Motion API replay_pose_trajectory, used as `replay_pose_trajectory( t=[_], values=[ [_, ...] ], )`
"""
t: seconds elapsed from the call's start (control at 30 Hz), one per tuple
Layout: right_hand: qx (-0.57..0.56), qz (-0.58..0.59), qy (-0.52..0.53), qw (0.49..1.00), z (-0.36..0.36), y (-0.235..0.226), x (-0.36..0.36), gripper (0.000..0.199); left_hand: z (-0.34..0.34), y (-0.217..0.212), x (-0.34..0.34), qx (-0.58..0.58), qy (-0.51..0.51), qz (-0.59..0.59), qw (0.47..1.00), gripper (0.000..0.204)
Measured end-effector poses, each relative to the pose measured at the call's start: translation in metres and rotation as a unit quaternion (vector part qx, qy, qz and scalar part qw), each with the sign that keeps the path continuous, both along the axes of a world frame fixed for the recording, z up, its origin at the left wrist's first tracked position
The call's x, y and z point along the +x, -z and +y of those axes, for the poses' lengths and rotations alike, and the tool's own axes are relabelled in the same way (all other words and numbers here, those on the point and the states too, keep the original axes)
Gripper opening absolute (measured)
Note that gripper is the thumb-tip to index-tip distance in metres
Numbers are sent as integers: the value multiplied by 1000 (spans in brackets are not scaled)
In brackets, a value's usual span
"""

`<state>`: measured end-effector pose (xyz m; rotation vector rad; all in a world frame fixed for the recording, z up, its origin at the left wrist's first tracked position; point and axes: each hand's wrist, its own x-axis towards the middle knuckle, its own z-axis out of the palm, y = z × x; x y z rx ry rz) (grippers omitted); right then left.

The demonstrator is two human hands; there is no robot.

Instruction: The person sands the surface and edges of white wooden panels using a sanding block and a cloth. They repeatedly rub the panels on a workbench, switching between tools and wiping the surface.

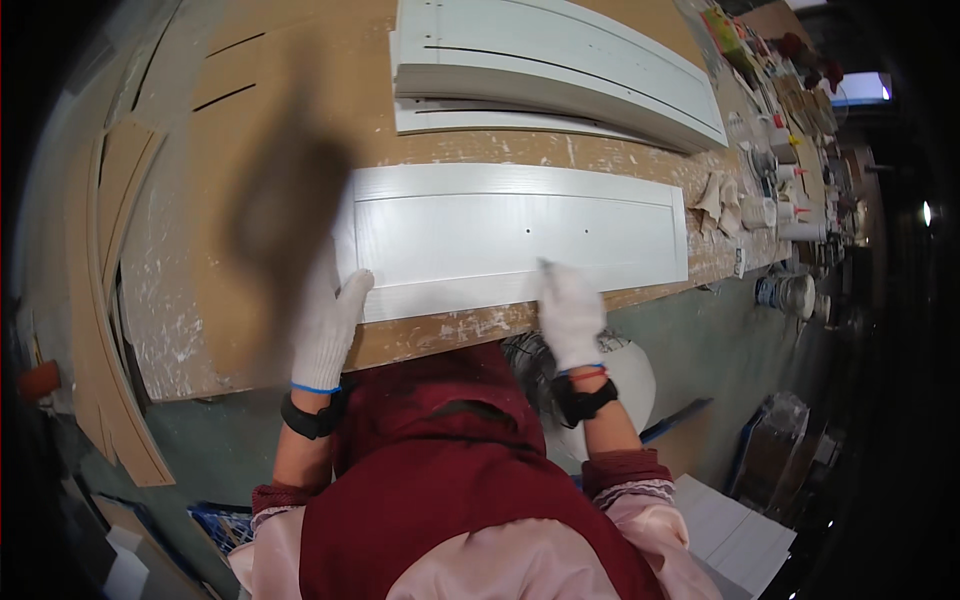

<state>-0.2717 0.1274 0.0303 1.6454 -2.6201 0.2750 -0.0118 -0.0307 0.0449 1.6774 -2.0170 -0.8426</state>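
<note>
A white panel [450, 222] with a raised frame and two small dark holes lies flat along the table's near edge. My left hand [328, 330], in a white knitted glove, is at the panel's near left corner. Its thumb rests on the panel's face, while a dark blurred shape [290, 200] hides part of the fingers. Over the near edge, right of the middle, my gloved right hand [572, 318] is closed. A small dark tip [545, 265] pokes out of its fingers above the panel; what it belongs to is hidden.
Behind the panel is a stack of similar white panels [560, 50] on the paint-flecked brown table [225, 130]. Crumpled cloth [718, 203], bottles and jars crowd the right end. Curved brown strips [120, 300] stand at the left, and a white round container [630, 385] is below the near edge.
</note>
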Motion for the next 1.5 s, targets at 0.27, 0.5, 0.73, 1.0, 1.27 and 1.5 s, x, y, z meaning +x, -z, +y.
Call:
replay_pose_trajectory(
  t=[0.27, 0.5, 0.73, 1.0, 1.27, 1.5],
  values=[
    [-14, 63, 143, 988, 58, -18, -97, 26, 0, -11, -32, 5, -60, -178, 982, 66],
    [-36, 18, -65, 997, 13, -4, -26, 4, 6, -19, -47, 16, -99, -220, 970, 60],
    [13, -7, 277, 961, 136, -4, -230, 20, 8, 15, -28, -91, -89, -195, 973, 56],
    [-74, -85, 58, 992, 123, -6, -208, 14, 13, 23, -20, -109, -106, -165, 974, 50],
    [-106, -122, 166, 973, 162, -12, -280, 18, 31, 21, -19, -78, -156, -195, 965, 50],
    [26, -97, 221, 970, 142, -10, -338, 20, 30, 14, -24, -86, -153, -191, 966, 49]
  ],
)
